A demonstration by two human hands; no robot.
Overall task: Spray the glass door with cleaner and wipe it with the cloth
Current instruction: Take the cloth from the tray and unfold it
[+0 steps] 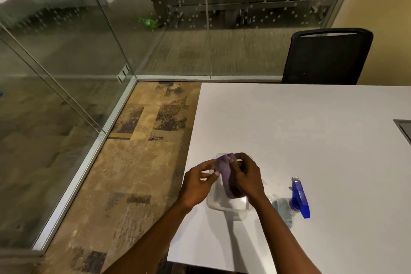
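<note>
A purple cloth [225,173] is held by both hands above a clear plastic container [224,206] on the white table [311,129]. My left hand [198,184] pinches the cloth's left edge. My right hand [248,176] grips its right side, covering part of it. A spray bottle [293,203] with a blue trigger head and pale liquid lies just right of my right arm on the table. The glass door [44,95] stands to the left, across a strip of carpet.
A black chair [327,58] stands at the table's far edge. Glass partition walls [200,29] with dotted frosting close off the far side. Patterned carpet [138,162] lies between the table and the glass. A dark inset [404,129] sits at the table's right edge.
</note>
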